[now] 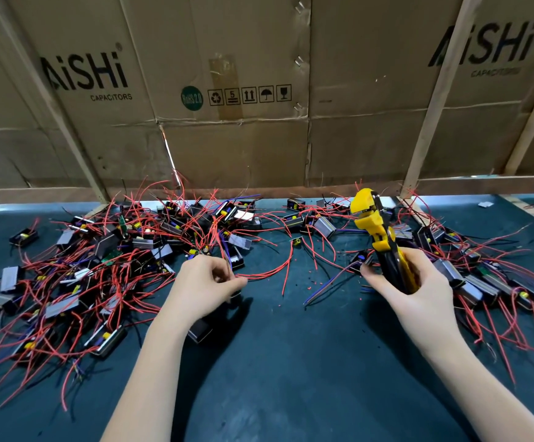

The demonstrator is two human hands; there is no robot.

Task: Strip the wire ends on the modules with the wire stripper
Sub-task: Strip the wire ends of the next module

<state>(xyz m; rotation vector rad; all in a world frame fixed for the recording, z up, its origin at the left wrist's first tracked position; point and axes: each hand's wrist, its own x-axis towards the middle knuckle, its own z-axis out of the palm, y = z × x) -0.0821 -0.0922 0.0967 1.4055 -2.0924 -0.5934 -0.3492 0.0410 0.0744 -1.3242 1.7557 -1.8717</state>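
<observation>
Head view, wire-stripping station. L hand (206, 283) pinches a red wire (272, 271) between thumb and fingertips, fingers curled, w/ a black module (200, 330) lying just below the wrist; whether this wire belongs to that module can't be told. Pinching near the wire's run presumably steadies the lead so its free end can be offered to the tool. R hand (410, 290) wraps the handles of the yellow wire stripper (375, 231), grip closed round them, head pointing up and away from the person; tool is held clear of the worktop (291, 362), apart from the pinched wire, so stripping looks not yet begun on this lead. Whether the stripper's jaws stand apart or together can't be told at this angle. Modules w/ red, black and purple leads lie in two heaps: a dense left pile (93, 266) and a right pile (482, 275), prob. unworked vs. done stock, though which is which isn't evident. Small red insulation scraps (315, 283) dot the cloth between the hands. Cardboard sheets (227, 90) on a wooden frame wall off the rear, likely to stop parts sliding off.
</observation>
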